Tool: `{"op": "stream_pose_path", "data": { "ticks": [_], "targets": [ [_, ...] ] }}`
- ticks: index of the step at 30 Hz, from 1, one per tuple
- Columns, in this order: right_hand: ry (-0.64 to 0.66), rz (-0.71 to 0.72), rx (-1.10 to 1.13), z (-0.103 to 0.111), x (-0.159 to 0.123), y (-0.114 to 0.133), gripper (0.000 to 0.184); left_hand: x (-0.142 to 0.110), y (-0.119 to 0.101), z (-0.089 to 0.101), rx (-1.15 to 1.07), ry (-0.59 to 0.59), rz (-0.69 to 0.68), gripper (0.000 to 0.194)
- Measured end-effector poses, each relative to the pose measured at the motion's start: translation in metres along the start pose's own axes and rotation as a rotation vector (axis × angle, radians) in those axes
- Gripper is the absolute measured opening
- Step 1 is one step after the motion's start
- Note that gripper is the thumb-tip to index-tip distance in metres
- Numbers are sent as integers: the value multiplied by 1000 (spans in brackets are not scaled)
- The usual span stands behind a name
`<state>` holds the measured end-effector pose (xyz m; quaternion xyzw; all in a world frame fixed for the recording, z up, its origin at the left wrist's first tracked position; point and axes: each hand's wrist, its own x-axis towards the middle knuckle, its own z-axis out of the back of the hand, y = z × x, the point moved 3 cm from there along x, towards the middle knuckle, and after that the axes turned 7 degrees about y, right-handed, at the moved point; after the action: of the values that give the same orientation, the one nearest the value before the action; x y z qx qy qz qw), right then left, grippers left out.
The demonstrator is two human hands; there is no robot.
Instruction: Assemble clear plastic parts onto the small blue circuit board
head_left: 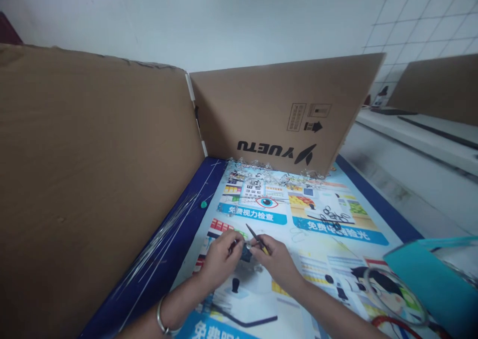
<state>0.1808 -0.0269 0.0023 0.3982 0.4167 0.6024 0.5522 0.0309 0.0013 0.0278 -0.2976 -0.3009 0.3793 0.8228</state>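
Note:
Above the printed sheet, my left hand (223, 255) pinches a small shiny wire piece (248, 246); its exact shape is too small to make out. Close beside it, my right hand (277, 258) has its fingertips at the same piece. A slim pointed tool (254, 233), dark at the tip and yellow further down, lies in my right hand and points up and to the left. The fingers hide part of both the tool and the wire piece. A metal bangle (160, 316) circles my left wrist.
Cardboard panels (93, 169) wall off the left and back. Long thin wires (160, 239) lie at left near a green bit (203, 204). Clear, shiny wire pieces (254, 166) line the back; dark loops (334, 218) sit right. A teal bag (433, 279) and wire coil (396, 299) are front right.

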Motion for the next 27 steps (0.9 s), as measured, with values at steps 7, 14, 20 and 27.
{"op": "stream_pose_path", "data": {
  "ticks": [7,14,20,27],
  "targets": [
    [-2,58,-90,0,-1,-1,14,2,-2,1,42,52,-82,18],
    [4,101,-165,1,-1,0,10,0,2,-4,-80,-37,-19,19],
    [2,94,-102,0,0,-3,11,-1,4,-8,-129,-65,50,17],
    [-11,64,-12,1,-2,3,12,-2,11,-11,-345,-142,196,19]
  ]
}}
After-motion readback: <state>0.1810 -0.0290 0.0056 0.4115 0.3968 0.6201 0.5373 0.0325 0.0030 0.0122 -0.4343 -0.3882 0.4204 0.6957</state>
